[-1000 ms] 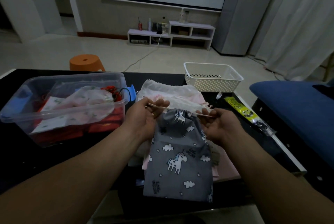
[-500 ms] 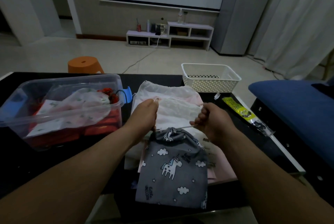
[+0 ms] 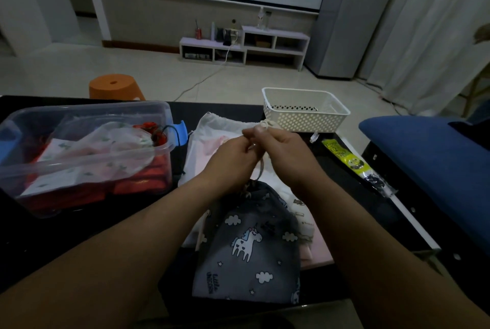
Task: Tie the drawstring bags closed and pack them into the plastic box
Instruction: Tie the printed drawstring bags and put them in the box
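Note:
A grey unicorn-print drawstring bag (image 3: 249, 246) lies on the black table, its mouth gathered tight near my wrists. My left hand (image 3: 233, 156) and my right hand (image 3: 285, 153) meet just above it, fingertips together, each pinching the bag's drawstring (image 3: 261, 167), which runs down to the gathered mouth. Under the grey bag lie white and pink drawstring bags (image 3: 212, 135). The clear plastic box (image 3: 87, 116) stands at the left and holds white printed and red bags.
A white perforated basket (image 3: 305, 111) stands at the table's far edge. A yellow and black packet (image 3: 352, 163) lies at the right, beside a blue cushion (image 3: 429, 153). An orange stool (image 3: 115, 87) stands on the floor beyond the table.
My hands were apart with the drawstring stretched between them and have come together above the bag. The bag's mouth has cinched shut and the bag has dropped lower on the table.

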